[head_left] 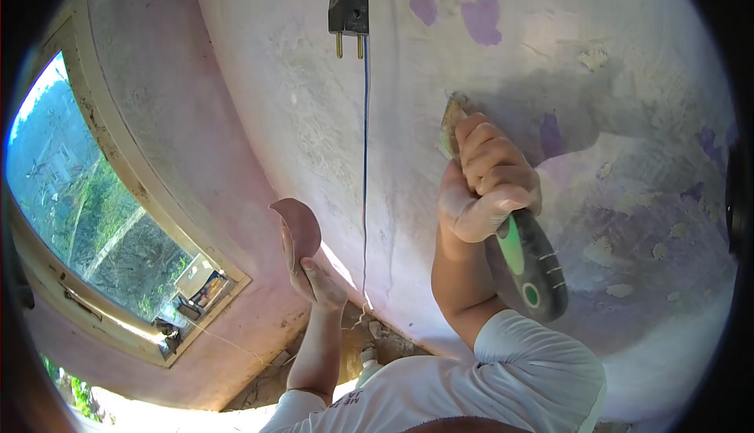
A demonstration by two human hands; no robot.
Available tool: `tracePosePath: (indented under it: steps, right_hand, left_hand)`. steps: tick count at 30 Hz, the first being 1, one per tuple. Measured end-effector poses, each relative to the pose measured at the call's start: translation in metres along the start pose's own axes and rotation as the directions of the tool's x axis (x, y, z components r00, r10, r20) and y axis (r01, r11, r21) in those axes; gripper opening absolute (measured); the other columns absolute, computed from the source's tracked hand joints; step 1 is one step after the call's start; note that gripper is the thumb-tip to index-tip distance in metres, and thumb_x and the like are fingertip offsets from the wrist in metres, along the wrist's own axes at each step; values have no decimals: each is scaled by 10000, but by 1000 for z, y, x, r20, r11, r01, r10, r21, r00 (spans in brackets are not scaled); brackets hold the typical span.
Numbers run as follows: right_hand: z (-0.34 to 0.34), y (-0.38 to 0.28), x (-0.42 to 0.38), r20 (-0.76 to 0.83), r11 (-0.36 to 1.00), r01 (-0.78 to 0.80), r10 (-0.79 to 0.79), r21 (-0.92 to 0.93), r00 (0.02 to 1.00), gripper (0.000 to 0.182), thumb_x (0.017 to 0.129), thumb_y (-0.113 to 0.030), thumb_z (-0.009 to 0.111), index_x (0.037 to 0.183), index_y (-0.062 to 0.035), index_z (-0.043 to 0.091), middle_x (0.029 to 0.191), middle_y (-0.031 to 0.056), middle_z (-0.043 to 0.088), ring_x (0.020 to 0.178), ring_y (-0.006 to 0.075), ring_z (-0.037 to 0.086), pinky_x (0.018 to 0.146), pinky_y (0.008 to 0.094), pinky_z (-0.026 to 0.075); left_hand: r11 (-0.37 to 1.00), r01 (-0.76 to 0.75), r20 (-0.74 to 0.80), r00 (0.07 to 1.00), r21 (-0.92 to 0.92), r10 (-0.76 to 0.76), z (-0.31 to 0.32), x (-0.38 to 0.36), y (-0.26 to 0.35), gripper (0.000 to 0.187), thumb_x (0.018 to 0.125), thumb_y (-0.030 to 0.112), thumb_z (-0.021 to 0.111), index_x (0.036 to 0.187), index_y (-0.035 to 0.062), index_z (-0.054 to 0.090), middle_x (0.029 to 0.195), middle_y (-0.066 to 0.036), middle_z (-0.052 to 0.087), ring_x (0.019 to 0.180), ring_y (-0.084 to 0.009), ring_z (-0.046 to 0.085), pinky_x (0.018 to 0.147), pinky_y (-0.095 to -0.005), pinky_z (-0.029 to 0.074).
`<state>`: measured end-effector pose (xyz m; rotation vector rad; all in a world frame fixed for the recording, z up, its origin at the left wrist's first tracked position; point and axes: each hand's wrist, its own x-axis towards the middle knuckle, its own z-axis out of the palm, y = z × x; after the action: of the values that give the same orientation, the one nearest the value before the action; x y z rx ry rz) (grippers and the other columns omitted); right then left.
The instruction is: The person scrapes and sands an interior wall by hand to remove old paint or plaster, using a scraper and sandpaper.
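In front of the wall (408, 197), my right hand (495, 174) is wrapped round a putty knife (534, 268). Its black and green handle sticks out below the fist, and its dirty metal blade meets the wall above the fingers. Part of the blade is hidden by my fingers. Lower on the left, my left hand (318, 284) pinches a curved, reddish-brown sheet that looks like sandpaper (302, 229), with the thumb on its near side. This hand is held apart from the wall.
A black plug (348, 10) hangs at the top on a red cord, beside a thin blue cable (366, 158) running down the wall. Purple paint patches (481, 19) mark the wall. Several small items lie on the sill of the window (94, 189) at left.
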<state>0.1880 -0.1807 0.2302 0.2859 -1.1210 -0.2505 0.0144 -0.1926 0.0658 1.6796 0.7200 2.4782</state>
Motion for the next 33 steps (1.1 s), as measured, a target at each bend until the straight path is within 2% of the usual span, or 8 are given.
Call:
tracePosePath:
  steps: [9,12,16,19,24,26,30,33]
  right_hand:
    - [-4,-13,13,-83,985,89,-78,146,994,526,957,-431,426,583,-117,229,495,-5,235,445,110,194,456,300,193]
    - [2,9,9,39,995,-91,89,33,995,530,957,-380,436,554,-129,200,492,-5,230,448,115,208,457,297,208]
    - [2,-7,6,37,999,5,-7,47,999,507,933,-316,487,571,-125,187,498,4,242,444,126,232,453,289,223]
    - [12,11,-3,-48,998,62,-61,25,997,437,873,-119,523,582,-117,196,510,10,259,440,142,250,446,295,234]
    - [11,-3,-4,-9,991,93,-93,100,996,351,869,-52,472,614,-108,237,530,16,283,452,144,261,445,312,257]
    - [13,9,-7,-13,989,52,-55,-141,998,364,896,-96,448,595,-102,245,529,9,268,452,143,252,453,310,255]
    - [22,2,-9,19,998,0,-2,70,1000,499,955,-267,457,544,-105,225,511,6,248,463,137,224,461,300,218]
    - [17,-2,-2,13,997,-41,42,-68,999,524,959,-331,452,539,-121,220,498,-1,238,452,131,218,458,294,213]
  left_hand:
    - [990,69,38,997,-125,-65,8,-16,26,540,985,256,309,1354,-136,266,1403,-264,330,1294,-339,351,1076,-431,257]
    - [996,91,101,991,19,-93,-1,-28,20,541,985,258,310,1352,-138,271,1392,-264,348,1293,-329,353,1072,-424,260]
    - [858,-486,305,853,167,424,-9,-16,14,441,997,152,252,1378,-70,234,1436,-268,240,1302,-326,325,1072,-449,263]
    - [964,122,103,990,-235,-100,-5,-23,23,440,992,140,259,1373,-79,233,1440,-248,250,1316,-313,302,1086,-443,226]
    - [973,136,81,989,-189,-122,-12,-21,23,480,986,190,286,1354,-116,254,1419,-250,291,1297,-317,337,1077,-428,251]
    - [965,171,42,985,-199,-166,-9,-16,28,538,977,250,348,1350,-132,281,1372,-257,381,1271,-324,388,1067,-426,270]
    - [967,169,84,984,-191,-155,-11,-16,26,513,980,231,320,1349,-123,278,1395,-247,344,1282,-319,369,1064,-427,280]
    - [969,174,159,976,-174,-147,-18,-20,22,473,991,188,253,1350,-119,256,1425,-254,276,1304,-324,335,1057,-429,300]
